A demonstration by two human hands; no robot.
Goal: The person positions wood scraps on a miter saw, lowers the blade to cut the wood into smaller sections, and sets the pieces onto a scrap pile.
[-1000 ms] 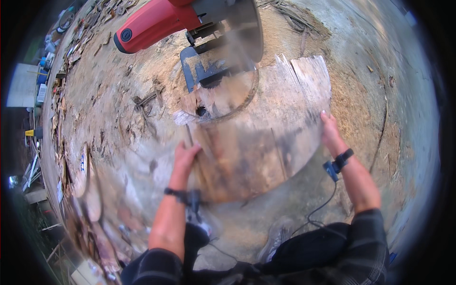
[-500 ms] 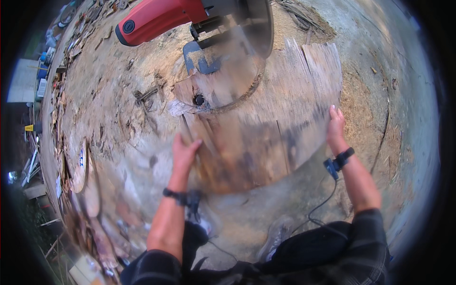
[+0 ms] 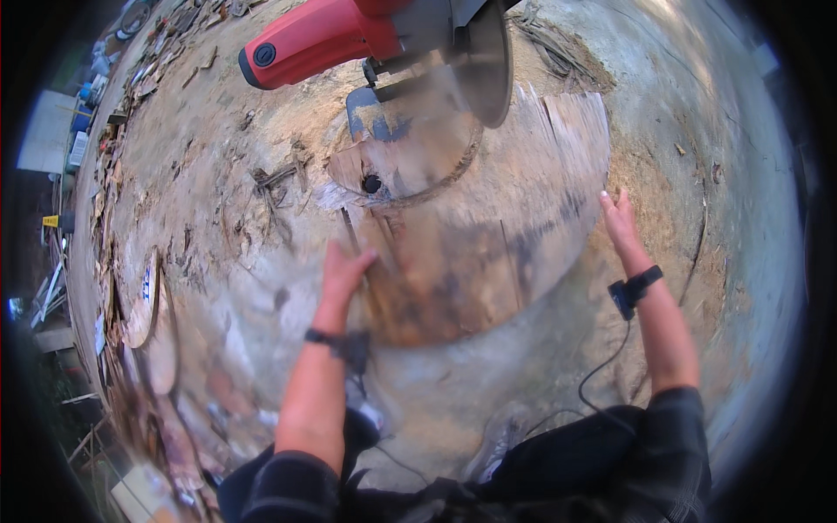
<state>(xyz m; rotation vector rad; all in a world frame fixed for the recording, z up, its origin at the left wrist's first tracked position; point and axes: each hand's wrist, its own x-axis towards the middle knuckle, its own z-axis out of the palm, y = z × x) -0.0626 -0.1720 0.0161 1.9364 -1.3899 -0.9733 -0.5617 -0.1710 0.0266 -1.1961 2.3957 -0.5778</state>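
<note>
A weathered plywood board point(image 3: 488, 244) with a rounded outer edge, a curved groove and a dark hole lies under a red-handled power saw point(image 3: 323, 44). The saw has a large round guard and a grey base plate point(image 3: 375, 122), dusted with sawdust. My left hand point(image 3: 344, 270) grips the board's left edge, thumb over the top; its fingertips are blurred. Beside the board's right edge is my right hand point(image 3: 619, 218), its fingers apart, the fingertips at or just off the edge. Both wrists carry black strapped devices, and a cable hangs from the right one.
Wood scraps point(image 3: 144, 305) line the left side of the dirty concrete ground point(image 3: 200, 157). Bark strips point(image 3: 562, 52) and sawdust lie behind the board. Farther left are containers point(image 3: 83, 113) and a pale panel point(image 3: 48, 131). My legs and shoes point(image 3: 497, 440) are at the bottom.
The board has moved forward, then leftward relative to the saw. My right hand's fingers have loosened at the edge. My left hand stays on the left side of the board.
</note>
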